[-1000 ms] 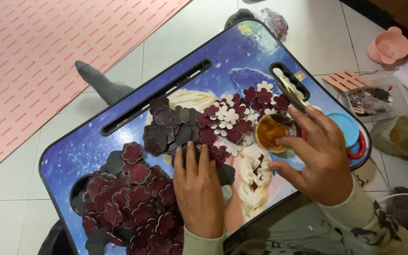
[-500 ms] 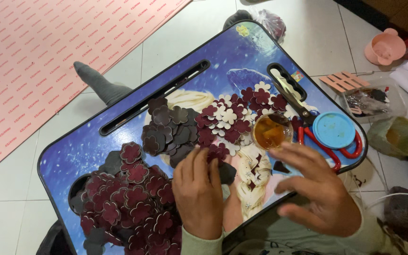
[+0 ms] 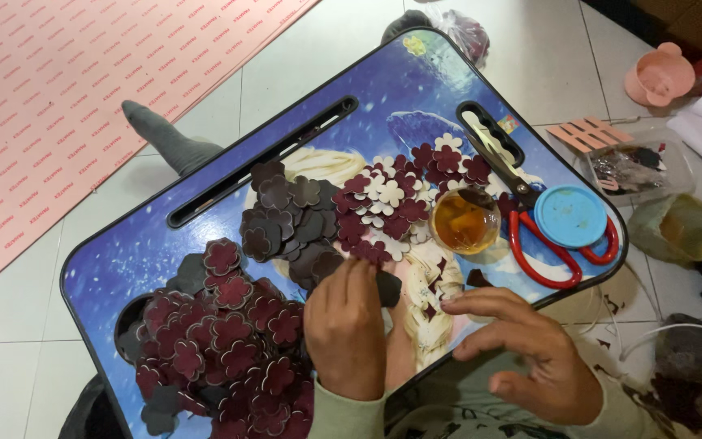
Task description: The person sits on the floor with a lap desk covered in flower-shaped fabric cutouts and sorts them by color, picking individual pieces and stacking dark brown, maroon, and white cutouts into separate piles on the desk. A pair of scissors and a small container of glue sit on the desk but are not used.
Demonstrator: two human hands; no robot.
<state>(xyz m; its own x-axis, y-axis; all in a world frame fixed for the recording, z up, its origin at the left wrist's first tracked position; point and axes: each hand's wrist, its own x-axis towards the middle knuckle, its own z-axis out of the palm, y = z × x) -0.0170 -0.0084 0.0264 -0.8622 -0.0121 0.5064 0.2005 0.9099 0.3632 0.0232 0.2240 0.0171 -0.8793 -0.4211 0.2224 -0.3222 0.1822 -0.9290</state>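
Observation:
A blue picture-printed lap tray (image 3: 383, 89) carries heaps of flower-shaped cutouts: maroon ones (image 3: 229, 341) at the near left, dark brown ones (image 3: 286, 219) in the middle, and white and maroon ones (image 3: 392, 195) beside them. My left hand (image 3: 347, 325) lies palm down on the tray, its fingers pressing a dark cutout (image 3: 387, 289). My right hand (image 3: 526, 345) hovers at the tray's near right edge with fingers spread and nothing in it. A small round pot of amber liquid (image 3: 465, 221) stands just beyond it.
Red-handled scissors (image 3: 542, 236) and a blue round lid (image 3: 570, 215) lie at the tray's right end. Off the tray to the right are a clear box of bits (image 3: 627, 171), a pink bowl (image 3: 660, 77) and a yellowish bag (image 3: 680, 232). A grey-socked foot (image 3: 156, 134) rests on the tiled floor.
My right hand has drawn back from the amber pot toward the tray's near edge and opened out. My left hand has stayed on the dark cutout.

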